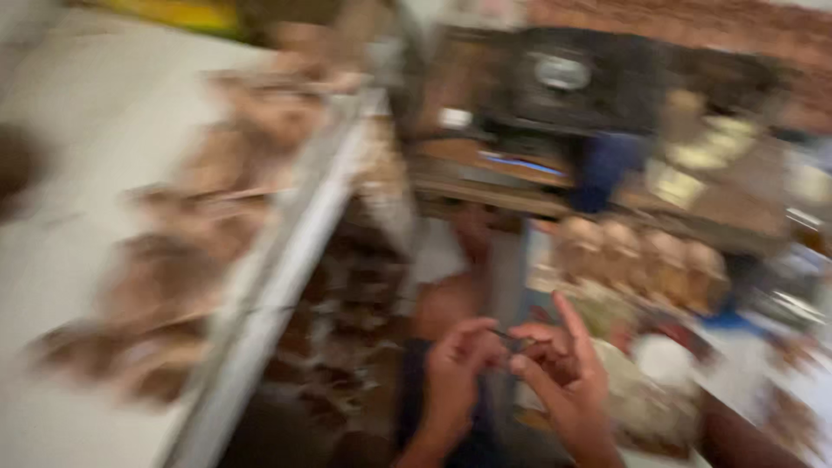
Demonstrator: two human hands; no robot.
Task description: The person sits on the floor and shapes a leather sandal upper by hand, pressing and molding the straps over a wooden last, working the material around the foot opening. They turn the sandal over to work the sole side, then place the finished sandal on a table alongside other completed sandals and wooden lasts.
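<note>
Head view, badly blurred: two hands meet low in the frame. The left hand [455, 368] and right hand [559, 368] each have fingers curled, pinching a small thin dark object [507, 336] between their fingertips; its kind cannot be told. Beyond the fingertips stand four tan rounded packages [641, 251] in a row. Left of the fingers runs a pale shelf [286, 260] holding brown lumps, too smeared to count

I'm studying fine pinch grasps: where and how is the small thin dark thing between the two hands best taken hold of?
Best guess: by its ends. The thin dark piece lies roughly level between the left hand and right hand, so a fingertip pinch coming in from each side suits its slender shape. Blur hides what it is and exactly how the fingers close on it.
</note>
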